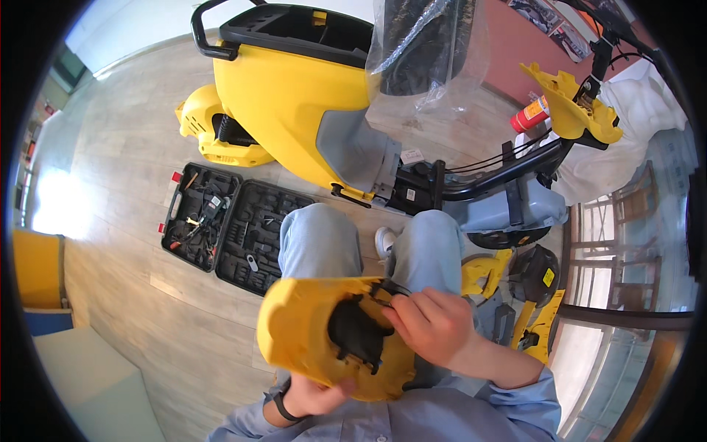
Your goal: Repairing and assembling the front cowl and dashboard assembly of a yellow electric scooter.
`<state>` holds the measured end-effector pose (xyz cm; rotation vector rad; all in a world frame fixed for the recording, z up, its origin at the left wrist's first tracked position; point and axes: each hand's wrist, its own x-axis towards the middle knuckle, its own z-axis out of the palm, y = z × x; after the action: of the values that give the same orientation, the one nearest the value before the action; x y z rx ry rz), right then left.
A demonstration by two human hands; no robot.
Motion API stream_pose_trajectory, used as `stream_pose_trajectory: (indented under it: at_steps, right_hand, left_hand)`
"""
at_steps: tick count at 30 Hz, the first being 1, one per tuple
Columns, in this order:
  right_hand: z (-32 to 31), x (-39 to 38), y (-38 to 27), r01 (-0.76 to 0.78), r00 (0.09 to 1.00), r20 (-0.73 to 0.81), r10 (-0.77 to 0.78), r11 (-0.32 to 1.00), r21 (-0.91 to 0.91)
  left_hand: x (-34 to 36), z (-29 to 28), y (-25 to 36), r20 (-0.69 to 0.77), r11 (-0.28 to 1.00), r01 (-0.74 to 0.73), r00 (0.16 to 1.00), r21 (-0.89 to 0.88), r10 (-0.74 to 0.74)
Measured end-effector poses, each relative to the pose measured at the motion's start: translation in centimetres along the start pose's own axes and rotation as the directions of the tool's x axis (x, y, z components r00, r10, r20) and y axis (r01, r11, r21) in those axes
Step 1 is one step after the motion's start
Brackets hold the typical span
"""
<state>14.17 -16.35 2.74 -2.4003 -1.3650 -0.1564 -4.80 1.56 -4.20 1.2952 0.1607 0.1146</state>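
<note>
A yellow plastic scooter cover [291,320] rests tilted over my lap, its hollow inner side turned up. Set into its middle is a black plastic insert [357,330] with small tabs. My left hand [315,398] is closed on the cover's lower edge, thumb on the inside and fingers hidden beneath. Over the cover's upper right edge, my right hand [434,324] is closed, with thumb and fingertips pinched together next to a small dark part. Whatever lies between those fingertips is mostly hidden.
Ahead stands a partly stripped yellow scooter [287,103], its black frame bare. An unfolded black tool case [254,247] lies on the floor left of my knees. Loose yellow panels [486,272] and a black part [535,274] lie at right. A red extinguisher [529,116] stands behind.
</note>
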Motion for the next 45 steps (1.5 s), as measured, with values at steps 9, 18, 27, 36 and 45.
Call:
stream_pose_trajectory:
  at_steps: [9, 18, 27, 36, 45]
  right_hand:
    - [1.5, -0.1, 0.3, -0.163, 0.972, -0.138, 0.191, 0.969, 0.187]
    - [2.1, -7.7, 1.1, -0.393, 0.870, -0.053, 0.491, 0.754, 0.526]
    - [3.5, -9.2, 0.0, -0.479, 0.856, 0.050, 0.514, 0.755, 0.448]
    - [0.9, -5.4, 3.9, -0.421, 0.883, -0.024, 0.469, 0.812, 0.403]
    - [-1.2, -6.4, 3.4, -0.247, 0.918, -0.255, 0.302, 0.942, 0.229]
  left_hand:
    - [0.1, -5.0, -1.4, -0.327, 0.998, 0.030, 0.945, 0.056, -0.010]
    - [-0.4, -5.1, 2.6, -0.043, 0.114, -0.038, 0.774, 0.993, 0.632]
    - [2.8, -1.9, 5.3, 0.096, -0.033, -0.091, 0.977, 0.995, 0.191]
    - [4.4, 1.7, 1.6, 0.102, 0.121, -0.122, 0.982, 0.985, 0.160]
    - [8.1, -0.1, 2.9, 0.107, 0.029, -0.119, 0.956, 0.992, 0.272]
